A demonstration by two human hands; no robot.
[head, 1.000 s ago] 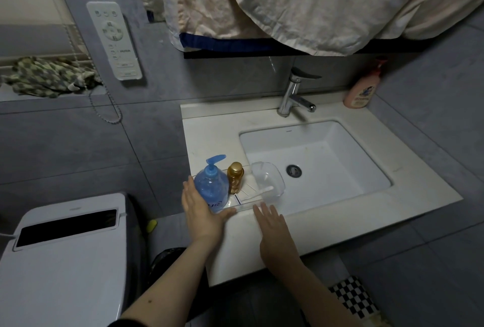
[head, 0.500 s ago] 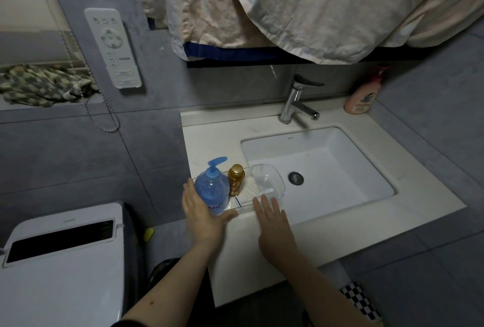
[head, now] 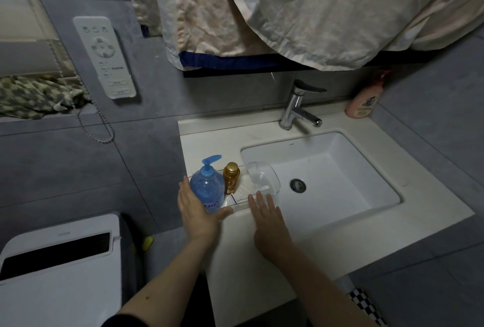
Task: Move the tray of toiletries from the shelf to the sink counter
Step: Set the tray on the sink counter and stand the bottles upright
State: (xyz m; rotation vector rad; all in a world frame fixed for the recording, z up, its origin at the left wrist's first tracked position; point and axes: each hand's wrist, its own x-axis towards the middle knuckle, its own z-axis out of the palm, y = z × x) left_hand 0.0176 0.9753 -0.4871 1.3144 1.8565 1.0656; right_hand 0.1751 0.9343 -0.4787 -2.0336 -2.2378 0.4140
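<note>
Looking down, I see the white counter carrying the clear tray at its left front, just beside the sink basin. My left hand lies flat and released against the tray's near left corner; my right hand rests spread, fingertips at its front edge. Inside stand a blue pump bottle and a small amber bottle.

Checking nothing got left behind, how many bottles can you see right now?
3: blue pump bottle and small gold bottle in the clear tray; pink pump bottle at the counter's back right corner. None seem hidden.
</note>
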